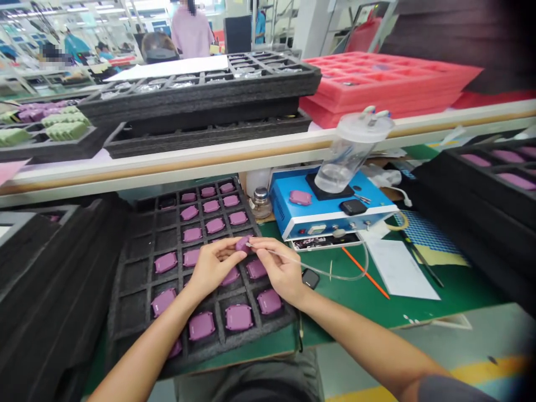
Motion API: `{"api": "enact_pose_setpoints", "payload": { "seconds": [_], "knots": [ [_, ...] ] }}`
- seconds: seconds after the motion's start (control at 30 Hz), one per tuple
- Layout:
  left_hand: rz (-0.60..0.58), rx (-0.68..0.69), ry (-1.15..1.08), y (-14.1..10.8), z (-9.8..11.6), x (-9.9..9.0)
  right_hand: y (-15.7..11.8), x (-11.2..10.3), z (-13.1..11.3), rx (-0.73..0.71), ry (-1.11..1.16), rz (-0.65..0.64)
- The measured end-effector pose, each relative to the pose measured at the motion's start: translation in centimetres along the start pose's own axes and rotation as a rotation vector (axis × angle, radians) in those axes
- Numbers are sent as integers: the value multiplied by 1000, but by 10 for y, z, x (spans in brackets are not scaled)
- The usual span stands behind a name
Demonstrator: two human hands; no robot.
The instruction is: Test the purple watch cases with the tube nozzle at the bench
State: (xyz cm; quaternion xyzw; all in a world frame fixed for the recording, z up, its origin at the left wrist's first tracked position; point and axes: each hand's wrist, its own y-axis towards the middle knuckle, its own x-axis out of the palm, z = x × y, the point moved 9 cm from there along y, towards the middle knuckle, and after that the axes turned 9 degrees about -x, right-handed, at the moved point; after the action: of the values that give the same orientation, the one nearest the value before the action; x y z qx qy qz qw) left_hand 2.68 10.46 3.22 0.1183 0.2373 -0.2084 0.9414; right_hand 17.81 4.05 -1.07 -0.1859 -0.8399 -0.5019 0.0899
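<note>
Between both hands, above a black foam tray (247,335), is a small purple case (243,243). My left hand (215,265) grips its left side between thumb and fingers. The fingers of my right hand (280,268) are closed at its right side around the tip of a clear thin tube (335,276). This tube loops back toward a blue machine (288,215). Rows of purple cases lie in the tray's compartments below my hands, while several compartments at the left hold none.
A clear cylinder (341,156), a purple case (300,197) and a black piece (353,207) rest on the machine. Left of it stands a glass bottle (261,204). An orange stick (366,273) and white paper (402,271) lie right. A shelf edge (201,162) crosses behind.
</note>
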Motion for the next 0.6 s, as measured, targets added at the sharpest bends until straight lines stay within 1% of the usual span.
{"api": "enact_pose_setpoints", "payload": {
  "seconds": [0.13, 0.2, 0.23, 0.27, 0.33, 0.4, 0.43, 0.5, 0.57, 0.6],
  "knots": [
    [28, -5, 30, -5, 2, 1, -4, -1, -2, -8, -22, -15],
    [79, 24, 133, -11, 11, -11, -9, -3, -3, 4, -41, -5],
    [122, 41, 224, -13, 19, -23, -12, -5, -2, 14, -49, 0],
    [176, 52, 335, -16, 26, -39, -14, -6, -1, 27, -52, 4],
    [288, 48, 593, -22, 39, -78, -17, -8, 1, 48, -49, 2],
    [357, 5, 825, -25, 42, -119, -19, -8, 2, 59, -42, -5],
    [349, -28, 913, -24, 39, -134, -20, -8, 2, 61, -44, -11],
    [271, -100, 1031, -21, 23, -154, -21, -8, 3, 68, -56, -21],
    [190, -149, 1075, -15, 7, -162, -22, -8, 5, 81, -64, -25],
    [180, -150, 1086, -12, 3, -164, -23, -8, 6, 89, -65, -26]
  ]
}}
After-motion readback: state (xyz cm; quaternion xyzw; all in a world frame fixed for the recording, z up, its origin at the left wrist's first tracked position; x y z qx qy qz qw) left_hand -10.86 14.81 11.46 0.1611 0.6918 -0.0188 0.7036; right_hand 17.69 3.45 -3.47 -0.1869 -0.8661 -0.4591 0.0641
